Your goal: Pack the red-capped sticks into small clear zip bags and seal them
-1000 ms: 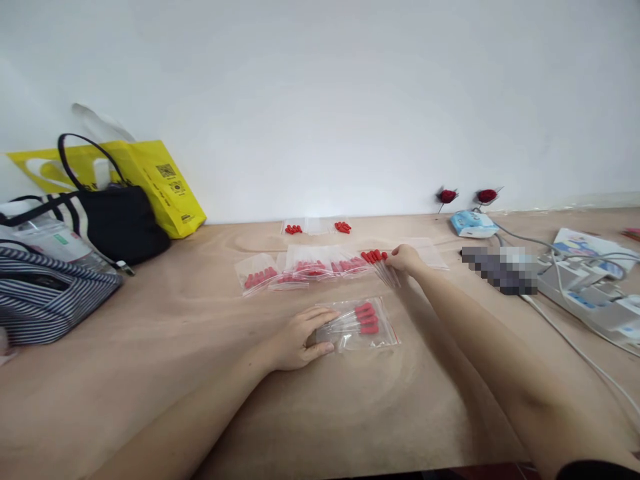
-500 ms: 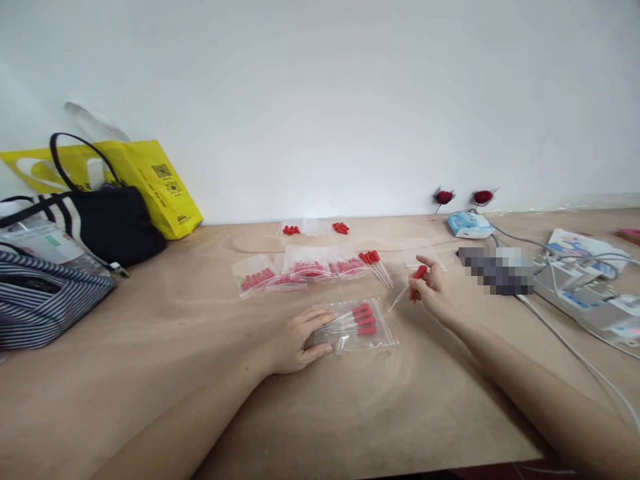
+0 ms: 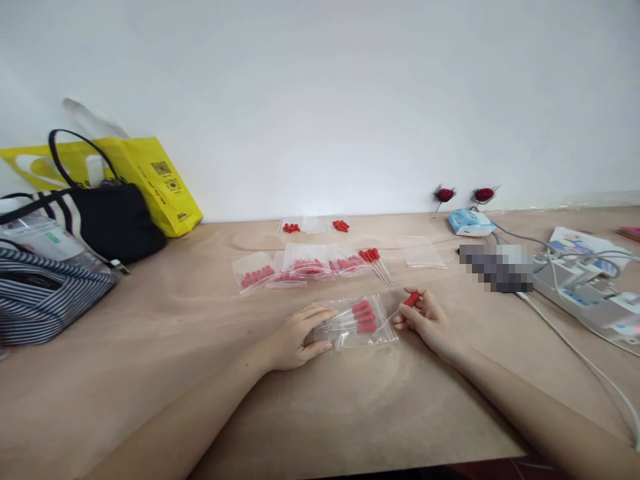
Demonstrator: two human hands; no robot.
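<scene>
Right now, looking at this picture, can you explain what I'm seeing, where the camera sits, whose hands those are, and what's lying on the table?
The camera is worn on a person's head and looks forward and down, so both arms reaching in from the bottom belong to that person. No machine is involved, just bare hands.

The left hand rests on one end of a clear zip bag that lies flat on the wooden table and holds several thin droppers with red bulbs. The right hand pinches one red-bulbed dropper next to the bag's other end.

Farther back lie more filled bags, a loose bunch of droppers, an empty-looking clear bag and small piles of red bulbs. At left stand a yellow bag, a black handbag and a striped bag. At right are cables and power strips.
</scene>
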